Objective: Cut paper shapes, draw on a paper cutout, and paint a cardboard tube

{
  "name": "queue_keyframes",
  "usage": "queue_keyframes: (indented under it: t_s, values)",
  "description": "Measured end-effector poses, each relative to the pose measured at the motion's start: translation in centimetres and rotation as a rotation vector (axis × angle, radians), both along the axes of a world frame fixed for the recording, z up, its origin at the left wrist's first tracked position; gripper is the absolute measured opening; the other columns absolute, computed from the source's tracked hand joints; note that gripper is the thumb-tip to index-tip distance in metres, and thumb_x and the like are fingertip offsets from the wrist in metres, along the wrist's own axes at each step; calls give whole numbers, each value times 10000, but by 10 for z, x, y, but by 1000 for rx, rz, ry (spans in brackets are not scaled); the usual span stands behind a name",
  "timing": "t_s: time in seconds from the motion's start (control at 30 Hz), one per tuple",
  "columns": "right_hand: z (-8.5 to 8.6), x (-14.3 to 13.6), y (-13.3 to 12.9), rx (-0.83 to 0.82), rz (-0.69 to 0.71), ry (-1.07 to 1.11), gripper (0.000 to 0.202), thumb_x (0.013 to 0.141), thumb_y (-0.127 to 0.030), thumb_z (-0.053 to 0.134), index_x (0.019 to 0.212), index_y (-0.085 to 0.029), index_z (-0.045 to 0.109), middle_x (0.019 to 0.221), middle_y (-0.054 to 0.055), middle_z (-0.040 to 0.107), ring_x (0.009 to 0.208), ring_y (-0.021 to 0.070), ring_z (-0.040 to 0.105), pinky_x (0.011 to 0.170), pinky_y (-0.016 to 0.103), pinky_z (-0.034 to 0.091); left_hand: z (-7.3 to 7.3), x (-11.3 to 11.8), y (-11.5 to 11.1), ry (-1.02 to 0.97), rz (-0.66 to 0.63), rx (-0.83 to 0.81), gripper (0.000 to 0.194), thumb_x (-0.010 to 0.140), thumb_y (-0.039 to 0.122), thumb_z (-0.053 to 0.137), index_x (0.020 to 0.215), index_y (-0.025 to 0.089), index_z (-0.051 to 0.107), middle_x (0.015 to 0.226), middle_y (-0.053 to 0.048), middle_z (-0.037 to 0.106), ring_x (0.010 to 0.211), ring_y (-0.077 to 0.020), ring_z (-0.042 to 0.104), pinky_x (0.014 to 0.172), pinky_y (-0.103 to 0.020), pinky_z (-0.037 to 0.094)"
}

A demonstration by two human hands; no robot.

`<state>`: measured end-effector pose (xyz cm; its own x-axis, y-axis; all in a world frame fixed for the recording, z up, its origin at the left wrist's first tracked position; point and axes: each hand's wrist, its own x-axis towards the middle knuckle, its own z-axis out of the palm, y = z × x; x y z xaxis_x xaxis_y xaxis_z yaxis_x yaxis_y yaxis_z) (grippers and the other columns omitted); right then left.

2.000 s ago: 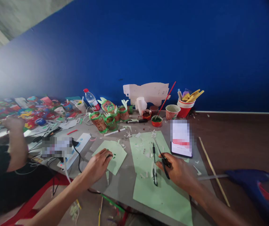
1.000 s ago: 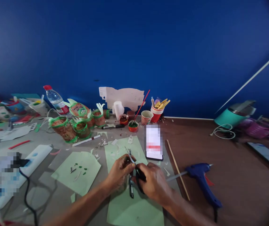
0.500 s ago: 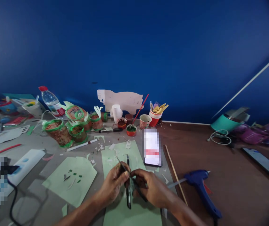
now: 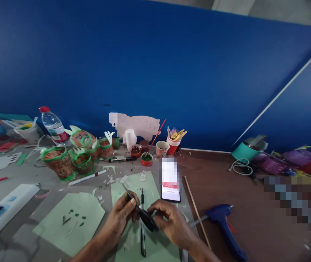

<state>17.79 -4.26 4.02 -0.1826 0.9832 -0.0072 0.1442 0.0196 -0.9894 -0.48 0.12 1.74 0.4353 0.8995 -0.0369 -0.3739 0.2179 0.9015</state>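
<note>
A slim pointed tool with a thick black handle [image 4: 148, 221] slants between my hands, its thin metal end toward the upper left. My left hand [image 4: 122, 211] is closed around the metal shaft, thumb on top. At the black handle, the curled fingers of my right hand [image 4: 169, 220] pinch its side; part of that grip is hidden. Below the tool, a black pen [image 4: 142, 240] lies lengthwise on a pale green paper sheet [image 4: 122, 251]. A second green sheet [image 4: 60, 233] at the left carries small dark green bits [image 4: 76, 215] and thin slivers.
A phone [image 4: 170, 182] lies beyond my right hand, near a wooden stick [image 4: 196, 209] and a blue glue gun [image 4: 226, 225]. Green-rimmed brown pots [image 4: 60, 163], paint cups [image 4: 146, 159], a white marker [image 4: 87, 178] and a water bottle [image 4: 53, 125] stand or lie farther back.
The black handle has swung out from under my right hand and now shows between both hands. The view has tilted up and shifted slightly right.
</note>
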Motion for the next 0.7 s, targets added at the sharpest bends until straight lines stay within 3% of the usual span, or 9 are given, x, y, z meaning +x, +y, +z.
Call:
queue_keyframes:
  t_s: [0.13,0.27,0.47,0.7]
  values:
    - [-1,1,3,155,-152,-103,110,768,-191,569,798,-169,673,745,21,582,682,136,519,628,235,404,1,-2,9,79,125,5,380,789,519,615,685,161,538,585,35,447,481,-76,366,463,-211,278]
    - [-1,2,4,108,-173,-88,169,805,-301,569,807,-156,657,662,5,534,597,119,465,517,212,357,1,-4,17,192,204,120,461,775,594,569,604,172,497,525,36,427,453,-87,366,451,-224,288]
    - [8,2,5,48,-179,-65,267,803,-399,571,829,-142,638,608,-22,475,494,82,373,450,201,280,-2,-7,28,367,264,157,543,740,696,484,562,184,478,459,32,432,390,-89,379,422,-229,304]
    - [17,-2,4,3,-189,-45,364,779,-487,579,855,-134,633,625,-14,502,475,75,385,452,202,290,-20,-5,35,400,249,162,486,758,637,488,549,204,415,403,63,391,329,-72,334,370,-208,242]
